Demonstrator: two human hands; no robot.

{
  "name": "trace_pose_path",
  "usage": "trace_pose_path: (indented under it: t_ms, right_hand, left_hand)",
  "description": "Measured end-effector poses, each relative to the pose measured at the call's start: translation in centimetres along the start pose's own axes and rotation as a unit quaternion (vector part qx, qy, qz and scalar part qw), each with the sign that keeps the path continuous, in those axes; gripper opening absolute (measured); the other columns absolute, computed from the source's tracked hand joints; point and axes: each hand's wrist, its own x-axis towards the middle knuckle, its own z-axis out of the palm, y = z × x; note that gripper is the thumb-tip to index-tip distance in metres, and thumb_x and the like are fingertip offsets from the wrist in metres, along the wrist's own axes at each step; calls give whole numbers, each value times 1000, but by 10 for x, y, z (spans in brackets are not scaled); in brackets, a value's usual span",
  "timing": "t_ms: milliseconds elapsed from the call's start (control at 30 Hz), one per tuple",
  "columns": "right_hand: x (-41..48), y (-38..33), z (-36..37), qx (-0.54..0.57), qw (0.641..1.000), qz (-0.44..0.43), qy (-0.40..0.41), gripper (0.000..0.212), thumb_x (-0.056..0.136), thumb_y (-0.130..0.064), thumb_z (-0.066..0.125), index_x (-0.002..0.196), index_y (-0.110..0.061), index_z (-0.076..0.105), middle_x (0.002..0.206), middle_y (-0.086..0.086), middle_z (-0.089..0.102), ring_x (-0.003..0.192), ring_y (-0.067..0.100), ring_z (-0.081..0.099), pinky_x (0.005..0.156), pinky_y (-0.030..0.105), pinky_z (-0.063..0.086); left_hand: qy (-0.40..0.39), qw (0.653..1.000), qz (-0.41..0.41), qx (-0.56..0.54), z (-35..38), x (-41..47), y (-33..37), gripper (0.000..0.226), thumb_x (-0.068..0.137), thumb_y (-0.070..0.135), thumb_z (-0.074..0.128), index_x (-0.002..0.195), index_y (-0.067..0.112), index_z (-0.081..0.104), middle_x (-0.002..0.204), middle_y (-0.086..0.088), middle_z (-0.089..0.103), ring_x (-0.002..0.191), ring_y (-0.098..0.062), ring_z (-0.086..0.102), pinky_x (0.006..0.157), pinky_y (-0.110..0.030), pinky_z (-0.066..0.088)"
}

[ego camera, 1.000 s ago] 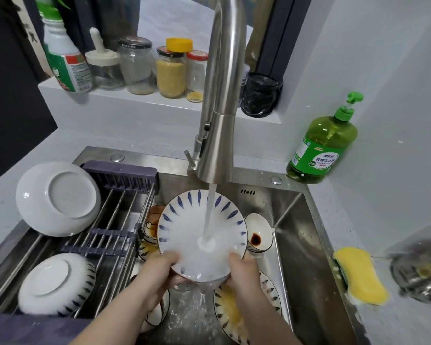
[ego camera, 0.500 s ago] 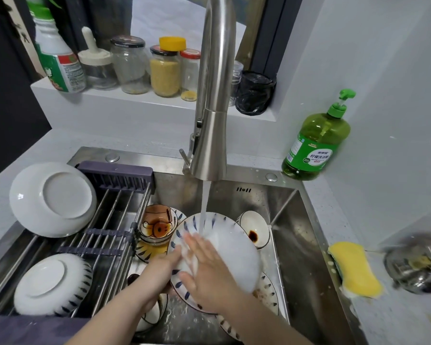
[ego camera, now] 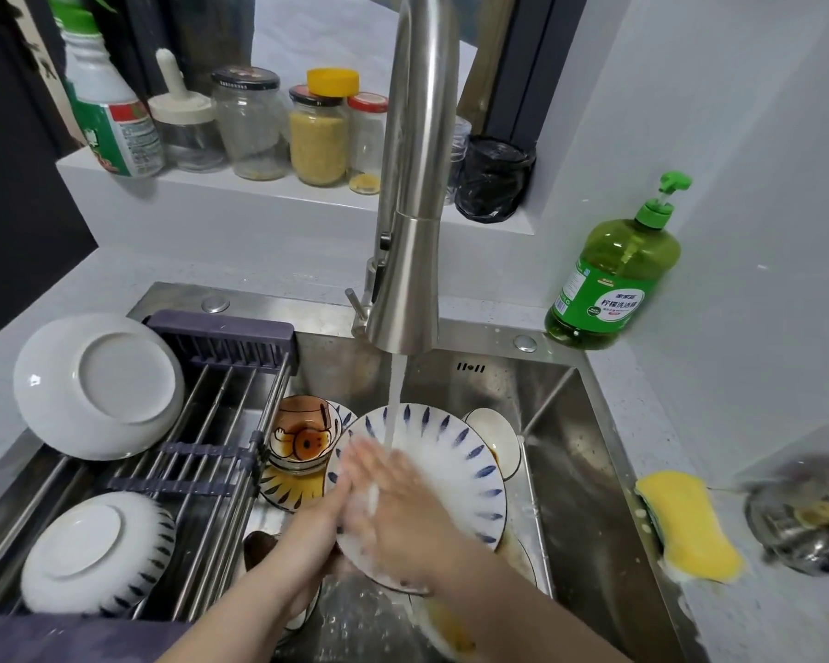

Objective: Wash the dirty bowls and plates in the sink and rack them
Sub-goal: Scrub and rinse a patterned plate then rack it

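Note:
I hold a white plate with blue dashes tilted under the running tap in the steel sink. My left hand grips its lower left rim. My right hand lies flat on the plate's face, blurred and wet. Dirty dishes sit below: a brown patterned bowl, a small white dish with a dark stain and a plate with yellow residue. Two washed dishes rest upside down on the rack: a white plate and a blue-dashed bowl.
A green dish-soap bottle stands at the sink's back right corner. A yellow sponge lies on the right counter beside a steel scrubber. Jars and a white bottle line the ledge behind the tap.
The plate went from upright under the stream, held by both hands at its lower rim, to tilted lower; my right hand moved onto its face and now rubs it.

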Motion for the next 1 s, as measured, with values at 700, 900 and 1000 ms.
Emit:
trace_pose_path:
  t_ms: [700,900,1000]
  right_hand:
    - [2,10,-10,-3,991,135,13,62,101,-38,19,145,-13,-18,144,-2,-33,138,18,-27,111,31,-17]
    - [15,-4,-11,44,999,0,17,56,101,-24,27,149,-20,1,156,-7,-11,143,11,-12,114,28,-10]
    - [24,28,-19,-67,995,61,31,54,102,-29,18,149,-15,-6,156,0,-15,143,16,-15,114,30,-12]
  left_hand:
    - [33,996,15,-83,0,12,18,33,98,31,36,98,11,62,90,-13,70,85,-29,64,74,-36,48]
    - [34,998,14,-50,-1,12,12,38,98,37,32,97,16,64,90,-7,71,84,-24,64,64,-31,50]
    - [39,996,-4,-86,-4,10,10,29,98,28,38,91,12,62,74,-6,72,75,-28,64,56,-31,51]
